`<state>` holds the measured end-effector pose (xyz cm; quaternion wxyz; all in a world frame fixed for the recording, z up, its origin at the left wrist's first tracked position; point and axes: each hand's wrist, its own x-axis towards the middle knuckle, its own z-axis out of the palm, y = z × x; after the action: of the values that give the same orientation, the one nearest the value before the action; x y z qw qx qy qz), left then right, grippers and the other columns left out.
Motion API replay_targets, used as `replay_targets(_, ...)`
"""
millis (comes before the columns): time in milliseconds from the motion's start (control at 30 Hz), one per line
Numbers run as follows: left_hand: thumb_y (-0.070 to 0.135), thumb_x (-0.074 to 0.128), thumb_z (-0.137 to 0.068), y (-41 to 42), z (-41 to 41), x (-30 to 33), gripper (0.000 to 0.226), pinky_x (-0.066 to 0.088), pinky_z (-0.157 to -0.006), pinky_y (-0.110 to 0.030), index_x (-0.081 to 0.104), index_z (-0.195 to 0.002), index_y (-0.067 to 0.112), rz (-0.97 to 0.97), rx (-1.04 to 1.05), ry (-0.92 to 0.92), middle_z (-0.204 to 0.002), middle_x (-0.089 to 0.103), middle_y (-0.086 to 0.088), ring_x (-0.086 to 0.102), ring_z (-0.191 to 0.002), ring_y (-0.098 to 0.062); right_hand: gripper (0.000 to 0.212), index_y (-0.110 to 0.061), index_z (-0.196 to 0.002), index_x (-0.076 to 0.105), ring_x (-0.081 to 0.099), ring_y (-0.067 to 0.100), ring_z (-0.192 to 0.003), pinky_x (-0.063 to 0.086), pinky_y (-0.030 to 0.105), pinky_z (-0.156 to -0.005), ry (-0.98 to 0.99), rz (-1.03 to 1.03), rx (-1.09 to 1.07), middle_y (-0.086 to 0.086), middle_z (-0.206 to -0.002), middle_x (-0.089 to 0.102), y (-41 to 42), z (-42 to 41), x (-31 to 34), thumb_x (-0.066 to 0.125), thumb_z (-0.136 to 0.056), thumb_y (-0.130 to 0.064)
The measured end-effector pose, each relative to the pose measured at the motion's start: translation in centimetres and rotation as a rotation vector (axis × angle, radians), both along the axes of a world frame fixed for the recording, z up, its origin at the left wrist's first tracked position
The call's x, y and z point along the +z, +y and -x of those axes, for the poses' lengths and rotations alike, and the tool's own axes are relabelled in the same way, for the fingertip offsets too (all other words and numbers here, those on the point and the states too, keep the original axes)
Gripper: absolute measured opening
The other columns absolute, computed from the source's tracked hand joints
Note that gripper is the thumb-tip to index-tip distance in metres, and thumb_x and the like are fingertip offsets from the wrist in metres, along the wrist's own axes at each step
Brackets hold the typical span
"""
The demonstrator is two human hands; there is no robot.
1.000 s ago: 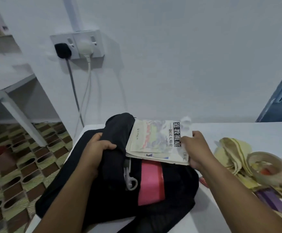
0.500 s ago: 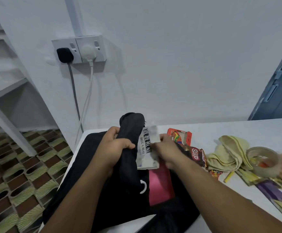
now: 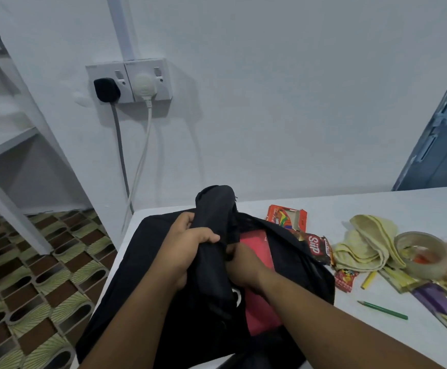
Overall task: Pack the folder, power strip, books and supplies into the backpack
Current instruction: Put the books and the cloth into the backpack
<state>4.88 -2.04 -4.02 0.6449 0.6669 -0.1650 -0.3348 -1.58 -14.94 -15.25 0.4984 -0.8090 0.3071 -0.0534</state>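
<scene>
black backpack (image 3: 142, 275) lies on the white worktop (image 3: 376, 206), mouth facing up. left hand (image 3: 187, 249) grips a bunched fold of the bag's fabric and lifts it, apparently to keep the opening wide. right hand (image 3: 239, 265) reaches into the opening beside a pink folder (image 3: 259, 304) already tucked inside; its fingers are hidden under the fabric, so cannot tell whether it holds anything or is just pressing contents down. still out on the worktop, right of the bag: opened red carton (image 3: 287, 215), dark snack packet (image 3: 318, 247) touching the bag's edge, yellow cloth (image 3: 363, 243), tape roll (image 3: 420, 255) resting on flat packets, green pencil (image 3: 383, 310) lying apart. these look like the supplies left to pack. no power strip or books visible; likely inside or out of view.
</scene>
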Motion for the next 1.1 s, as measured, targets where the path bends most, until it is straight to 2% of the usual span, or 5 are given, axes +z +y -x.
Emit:
replay_targets(200, 0.009, 0.077, -0.078, -1.6, 1.5, -1.5, 0.044, 0.058, -0.074, -0.039, 0.052, -0.113, 0.020, -0.109, -0.034, -0.077, -0.105, 0.066, -0.003, 0.069, -0.089, -0.022, 0.024, -0.019, -0.088, 0.072, 0.064, 0.013, -0.067, 0.052, 0.027, -0.066, -0.180, -0.167, -0.109, 0.001, -0.077, 0.071, -1.2, 4.3, 0.6, 0.053, -0.090, -0.003)
replay_targets(467, 0.045, 0.061, -0.089, -8.7, 9.1, -3.4, 0.026, 0.025, -0.103, -0.035, 0.054, -0.114, 0.042, -0.376, -0.181, -0.895, -0.124, 0.039, 0.020, 0.034, -0.122, -0.006, 0.017, -0.014, -0.090, 0.072, 0.068, 0.020, -0.061, 0.054, 0.028, -0.055, -0.344, -0.152, -0.514, 0.011, -0.076, 0.072, -7.2, 16.1, 3.8, 0.060, -0.094, -0.004)
replay_targets(700, 0.018, 0.065, -0.091, -18.4, 19.2, -3.1, 0.006, 0.043, -0.044, -0.014, 0.066, -0.087, 0.022, -0.107, -0.439, -0.590, -0.072, 0.064, 0.008, 0.057, -0.052, -0.002, 0.016, -0.016, -0.087, 0.072, 0.066, 0.013, -0.059, 0.057, 0.033, -0.063, -0.407, 0.003, -0.735, 0.006, -0.085, 0.071, -15.1, 27.9, 5.9, 0.063, -0.090, -0.004)
replay_targets(933, 0.018, 0.067, -0.085, -28.9, 30.1, -5.8, 0.007, 0.046, -0.068, -0.017, 0.067, -0.081, 0.024, -0.079, -0.576, -0.666, -0.083, 0.067, 0.007, 0.060, -0.071, -0.001, 0.015, -0.026, -0.087, 0.071, 0.062, 0.004, -0.068, 0.051, 0.023, -0.074, -0.218, 0.283, -0.912, -0.010, -0.086, 0.071, -25.6, 41.5, 4.0, 0.066, -0.087, -0.012)
replay_targets(1100, 0.018, 0.064, -0.082, -34.9, 36.8, -7.8, 0.009, 0.052, -0.075, -0.028, 0.067, -0.084, 0.026, -0.107, -0.649, -0.736, -0.081, 0.068, 0.013, 0.063, -0.078, -0.005, 0.046, -0.018, -0.125, 0.059, 0.052, 0.024, -0.119, 0.044, 0.032, -0.095, 0.179, 0.414, -0.985, 0.003, -0.127, 0.059, -32.0, 50.1, 1.6, 0.072, -0.082, -0.030)
